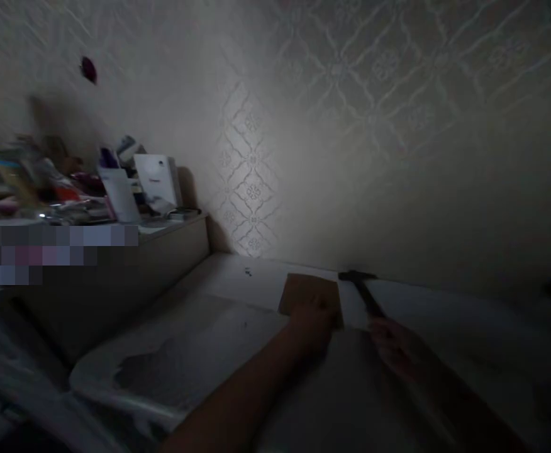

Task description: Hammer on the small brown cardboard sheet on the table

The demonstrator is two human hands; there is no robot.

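Note:
A square brown piece [309, 286], like thin wood or card, lies on the white tabletop [228, 277]. My left hand [311, 324] rests on its near right part with fingers bent together. Whatever those fingers pinch, if anything, is hidden in the dim light. To the right, my right hand [393, 346] is wrapped round the handle of a hammer [367, 296]. The hammer's dark head is at the far end, near the wall and apart from the brown piece. A few tiny dark bits [248, 272], too small to name, lie left of the brown piece.
Patterned wallpaper [351, 157] rises right behind the table. At the left stands a higher cabinet [162, 270] crowded with a white box [157, 179], a white container [121, 195] and blurred small items. A dark grey patch [162, 371] marks the table's near left.

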